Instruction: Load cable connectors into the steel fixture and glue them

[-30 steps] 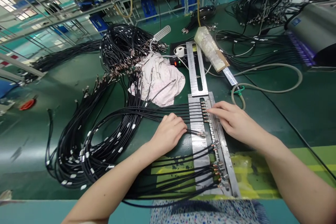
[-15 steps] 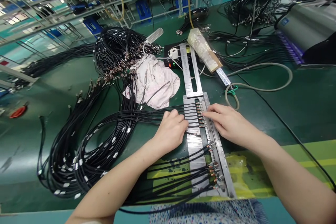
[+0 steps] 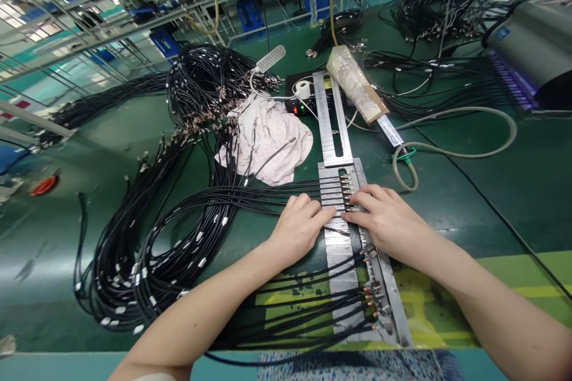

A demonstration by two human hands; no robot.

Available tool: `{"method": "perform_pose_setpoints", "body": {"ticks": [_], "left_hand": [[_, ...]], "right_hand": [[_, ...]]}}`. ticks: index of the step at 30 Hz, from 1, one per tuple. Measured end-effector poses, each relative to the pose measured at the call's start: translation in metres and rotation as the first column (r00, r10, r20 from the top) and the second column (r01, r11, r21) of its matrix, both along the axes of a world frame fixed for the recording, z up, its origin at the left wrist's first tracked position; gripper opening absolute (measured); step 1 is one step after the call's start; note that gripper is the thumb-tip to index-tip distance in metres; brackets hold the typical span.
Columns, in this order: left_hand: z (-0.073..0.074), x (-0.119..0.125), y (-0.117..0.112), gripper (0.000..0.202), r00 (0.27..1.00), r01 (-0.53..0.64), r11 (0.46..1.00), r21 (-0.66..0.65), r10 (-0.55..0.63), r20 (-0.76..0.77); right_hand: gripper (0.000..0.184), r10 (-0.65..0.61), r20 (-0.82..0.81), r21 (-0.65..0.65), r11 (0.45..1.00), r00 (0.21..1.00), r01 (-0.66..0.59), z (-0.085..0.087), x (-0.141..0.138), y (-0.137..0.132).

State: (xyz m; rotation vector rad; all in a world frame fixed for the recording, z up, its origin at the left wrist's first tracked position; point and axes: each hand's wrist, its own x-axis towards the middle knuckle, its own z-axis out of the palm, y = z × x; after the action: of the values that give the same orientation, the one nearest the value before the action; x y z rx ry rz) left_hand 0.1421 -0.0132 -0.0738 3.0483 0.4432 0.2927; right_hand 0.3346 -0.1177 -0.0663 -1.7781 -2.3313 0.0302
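A long metal slotted fixture (image 3: 339, 250) lies on the green bench in front of me, with several black cables (image 3: 268, 196) laid across it and their copper connector tips (image 3: 346, 187) in a row. My left hand (image 3: 300, 227) rests knuckles-up on the cables at the fixture's left edge, fingers curled and pressing one cable into a slot. My right hand (image 3: 386, 220) lies on the fixture's right rail, fingertips pinched at a connector tip. More cables (image 3: 313, 303) sit in the slots nearer to me.
A big tangle of black cables (image 3: 156, 250) covers the bench's left side. A crumpled pink-white cloth (image 3: 277, 137), a second metal bar (image 3: 334, 119), a small gooseneck lamp (image 3: 270, 59) and a black box lie behind the fixture. A grey hose (image 3: 456, 152) loops at right; a machine (image 3: 531, 53) stands far right.
My left hand has slid right along the cables onto the fixture's edge. My right hand has drawn in toward it, fingertips meeting at the connector row.
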Motion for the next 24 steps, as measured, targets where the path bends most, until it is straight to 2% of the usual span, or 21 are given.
{"method": "perform_pose_setpoints", "body": {"ticks": [3,6,9,12,16,19,21,24], "left_hand": [[-0.006,-0.011,0.002,0.027,0.997,0.049,0.999,0.001,-0.049,0.065],[-0.009,-0.016,0.001,0.031,0.995,0.007,0.999,-0.038,-0.003,0.104],[-0.007,-0.016,-0.003,0.033,0.996,-0.04,0.997,-0.072,0.046,0.082],[-0.006,-0.019,-0.008,0.033,0.999,-0.026,1.0,-0.009,0.026,0.024],[-0.016,-0.027,-0.01,0.024,0.998,-0.019,0.989,0.146,0.012,0.055],[-0.019,-0.03,-0.008,0.016,0.994,-0.052,0.979,0.197,0.032,0.103],[-0.013,-0.028,-0.007,0.014,0.991,-0.063,0.986,0.155,0.044,0.123],[0.003,-0.021,-0.009,0.015,0.982,-0.097,0.995,-0.018,0.099,0.16]], "right_hand": [[0.033,-0.019,0.066,0.024,1.0,0.998,0.017,0.002,-0.005,-0.001],[0.024,-0.029,0.095,0.028,0.999,0.995,0.027,0.006,-0.012,0.0],[0.02,-0.022,0.105,0.002,1.0,0.994,0.022,0.009,-0.016,0.001],[0.024,-0.016,0.103,-0.026,1.0,0.995,0.018,0.008,-0.015,0.002],[0.038,0.0,-0.029,-0.043,0.999,1.0,-0.001,0.002,-0.004,0.003],[0.042,0.015,-0.166,-0.044,0.999,0.986,-0.022,0.001,0.006,0.006],[0.042,0.002,-0.213,-0.049,0.999,0.977,-0.013,0.004,0.01,0.006],[0.041,-0.034,-0.25,-0.057,0.998,0.968,0.02,0.014,0.014,0.004]]}}
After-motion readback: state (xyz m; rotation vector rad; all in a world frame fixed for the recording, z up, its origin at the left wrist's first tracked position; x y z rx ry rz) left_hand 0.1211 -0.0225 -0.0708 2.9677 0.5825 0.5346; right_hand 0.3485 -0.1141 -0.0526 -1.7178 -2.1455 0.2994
